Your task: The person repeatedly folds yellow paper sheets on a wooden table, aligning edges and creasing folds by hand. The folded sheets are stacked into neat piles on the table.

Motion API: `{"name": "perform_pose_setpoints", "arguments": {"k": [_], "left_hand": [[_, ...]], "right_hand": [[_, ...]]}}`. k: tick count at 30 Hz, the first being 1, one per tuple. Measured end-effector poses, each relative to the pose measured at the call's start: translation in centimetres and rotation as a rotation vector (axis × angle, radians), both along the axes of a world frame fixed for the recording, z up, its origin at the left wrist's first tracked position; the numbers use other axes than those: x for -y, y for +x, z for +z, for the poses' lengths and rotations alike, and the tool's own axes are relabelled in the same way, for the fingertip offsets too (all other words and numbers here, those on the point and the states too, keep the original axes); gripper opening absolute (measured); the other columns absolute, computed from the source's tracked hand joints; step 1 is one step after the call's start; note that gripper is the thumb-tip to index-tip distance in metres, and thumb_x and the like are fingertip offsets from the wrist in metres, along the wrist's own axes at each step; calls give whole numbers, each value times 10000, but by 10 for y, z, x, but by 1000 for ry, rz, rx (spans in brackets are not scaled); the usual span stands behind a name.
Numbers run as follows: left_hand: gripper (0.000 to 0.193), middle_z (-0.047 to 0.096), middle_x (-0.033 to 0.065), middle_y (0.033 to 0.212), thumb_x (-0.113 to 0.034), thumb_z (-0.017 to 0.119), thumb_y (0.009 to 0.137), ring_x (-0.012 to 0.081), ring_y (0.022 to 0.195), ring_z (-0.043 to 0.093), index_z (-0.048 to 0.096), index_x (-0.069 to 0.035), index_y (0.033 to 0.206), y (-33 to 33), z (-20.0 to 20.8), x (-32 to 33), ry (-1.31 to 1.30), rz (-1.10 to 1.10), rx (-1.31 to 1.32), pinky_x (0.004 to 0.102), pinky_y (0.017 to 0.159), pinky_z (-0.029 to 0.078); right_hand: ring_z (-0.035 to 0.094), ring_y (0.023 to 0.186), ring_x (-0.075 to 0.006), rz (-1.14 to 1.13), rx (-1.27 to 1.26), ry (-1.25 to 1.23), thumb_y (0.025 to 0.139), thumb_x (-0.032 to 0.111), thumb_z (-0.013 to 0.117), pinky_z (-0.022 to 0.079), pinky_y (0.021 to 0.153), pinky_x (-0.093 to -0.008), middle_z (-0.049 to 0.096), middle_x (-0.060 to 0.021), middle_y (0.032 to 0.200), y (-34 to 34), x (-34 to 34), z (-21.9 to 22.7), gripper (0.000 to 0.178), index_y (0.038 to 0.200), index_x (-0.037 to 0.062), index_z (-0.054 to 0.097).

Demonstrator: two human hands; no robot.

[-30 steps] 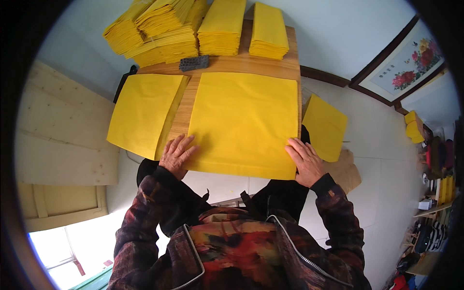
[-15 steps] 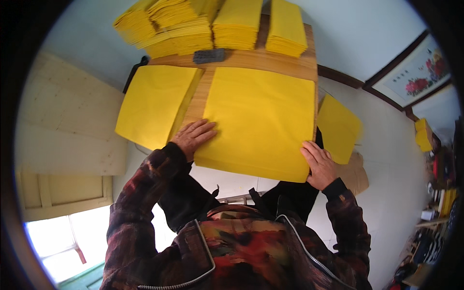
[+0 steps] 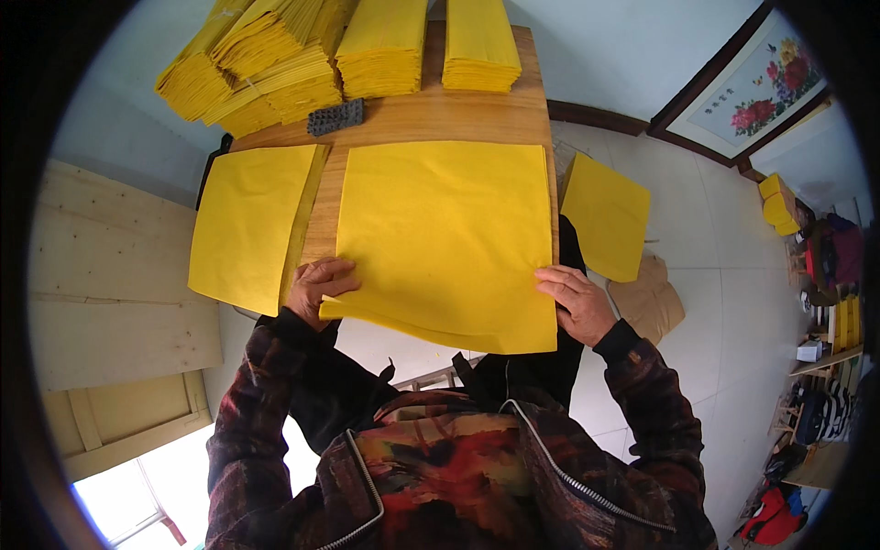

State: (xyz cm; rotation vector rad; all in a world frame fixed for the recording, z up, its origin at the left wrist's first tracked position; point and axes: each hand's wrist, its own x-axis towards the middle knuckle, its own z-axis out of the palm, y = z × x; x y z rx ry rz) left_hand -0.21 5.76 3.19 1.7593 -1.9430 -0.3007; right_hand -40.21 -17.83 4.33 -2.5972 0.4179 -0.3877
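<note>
A large yellow sheet [image 3: 445, 234], perhaps the top of a thin stack, lies on the wooden table [image 3: 458, 115] and hangs over its near edge. My left hand [image 3: 321, 286] has its fingers bent round the sheet's near left corner, where the edge curls up. On the sheet's right edge rest the outstretched fingers of my right hand [image 3: 577, 301]; its thumb is hard to see. To the left lies a thick pile of yellow sheets [image 3: 252, 220], close to my left hand.
Folded yellow bundles [image 3: 380, 46] line the table's far side, with a dark grey block [image 3: 335, 117] before them. Right of the table are another yellow stack [image 3: 605, 215] and a brown paper-like piece [image 3: 649, 298]. A framed flower picture [image 3: 752, 87] leans by the wall.
The view has shifted, so the table appears further left. My left hand has moved from lying on the sheet's left side to its near corner, and the near edge now curls up.
</note>
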Motion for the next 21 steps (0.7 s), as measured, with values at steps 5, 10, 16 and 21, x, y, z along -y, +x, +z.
{"name": "perform_pose_setpoints", "arguments": {"k": [5, 10, 16, 21], "left_hand": [[323, 655, 101, 1108, -225, 751, 791, 264, 1070, 601, 684, -82, 1072, 5, -2, 7, 53, 103, -448, 378, 918, 428], [289, 688, -2, 938, -235, 702, 877, 104, 866, 598, 678, 1, 1043, 5, -3, 8, 235, 392, -873, 279, 759, 482], [227, 606, -29, 710, -197, 635, 908, 74, 656, 510, 679, 23, 881, -5, -3, 31, 247, 696, -693, 253, 613, 437], [295, 452, 50, 548, -209, 671, 840, 90, 544, 397, 549, 23, 704, -19, -3, 39, 121, 826, -462, 295, 491, 356]], "right_hand": [[561, 1085, -279, -15, 77, 142, 792, 46, 641, 469, 909, -335, 628, -61, 1160, 6, 8, 4, 229, 1021, 42, 636], [588, 871, -264, -265, 48, 382, 890, 127, 585, 467, 740, -311, 627, -114, 929, 15, 9, 11, 166, 989, 0, 625], [514, 620, -153, -628, 79, 542, 889, 110, 588, 431, 595, -285, 559, -102, 709, 39, 4, 5, 124, 867, -3, 542], [601, 626, -291, -788, 202, 396, 882, 142, 586, 455, 569, -367, 607, -148, 697, 58, -1, -1, 137, 830, 24, 539]]}}
